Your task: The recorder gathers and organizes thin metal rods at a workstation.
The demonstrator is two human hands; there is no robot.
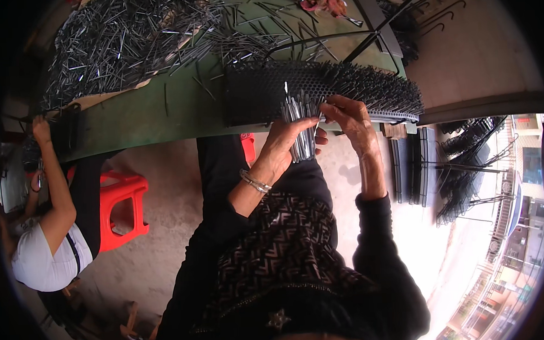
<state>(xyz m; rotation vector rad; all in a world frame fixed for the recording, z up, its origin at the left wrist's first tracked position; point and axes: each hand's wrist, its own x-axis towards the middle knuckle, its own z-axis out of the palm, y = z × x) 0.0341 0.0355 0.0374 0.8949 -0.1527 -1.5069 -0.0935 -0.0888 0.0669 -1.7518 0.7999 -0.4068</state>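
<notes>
Nearest the camera, at the bottom of the frame, was my own dark patterned top point(268, 245), with a star-shaped ornament point(278, 318) low on it. Above that, around the middle of the frame, my left hand point(277, 144) was clamped around a bundle of metal rods point(301, 130), its thumb across the front and its fingertips showing past the bundle's right side. On that wrist I wore a bracelet point(255, 181). Just to the right, my right hand point(355, 119) was pinched on a thin rod point(319, 111) at the bundle's upper right edge, so the two hands were close together.

Right behind the bundle, on the near edge of the green table point(123, 118), stood a dark board full of holes point(254, 89); toward its right end it bristled with upright rods point(374, 85). A big heap of loose rods point(118, 40) filled the upper left of the frame, some scattered toward the top middle, and a red and white rag point(323, 1) lay at the top. At the left edge sat a co-worker point(50, 255) in a white shirt, near a red stool point(120, 208). At the right of the frame, dark racks point(412, 165) stood beside the table.
</notes>
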